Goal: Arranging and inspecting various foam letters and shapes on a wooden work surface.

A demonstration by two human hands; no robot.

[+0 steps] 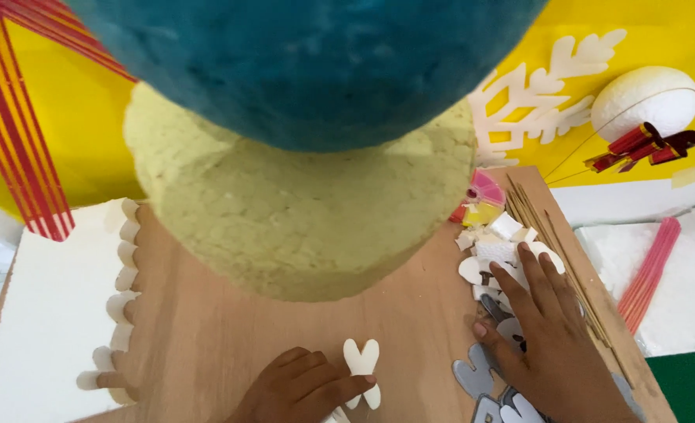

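1. Fingers of the left hand (304,388) lie curled at 6 o'clock on the brown wooden tabletop (230,345), fingertips pressing the lower end of a small cream X-shaped foam cutout (362,366); the grip pins it flat rather than closing around it.
2. Right hand (539,329) lies at 4 o'clock, palm down and fingers spread, released and flat on a heap of white and grey foam cutout scraps (494,258); it closes on nothing.
3. Grey foam cutouts (476,376) lie just beside the right thumb, toward 5 o'clock.
4. Looming over the middle is a large pale yellow-green foam cylinder (300,219), with a dark teal foam ball (308,63) on top of it at 12 o'clock.
5. At 9 o'clock a white foam sheet with a scalloped edge (57,313) lies on the tabletop.
6. Thin wooden sticks (551,243) lie along the tabletop's right edge at 3 o'clock, near the right fingertips.
7. Small pink and yellow pieces (482,200) sit at 2 o'clock, beside the scraps.
8. On the yellow sheet (660,39) at 1 o'clock lie a white foam snowflake (531,98) and a white foam ball (645,98), with red sticks (645,145) touching the ball.
9. Pink sticks (651,270) lie at 3 o'clock, off the tabletop.
10. Red striped bands (18,133) cross at 10 o'clock.
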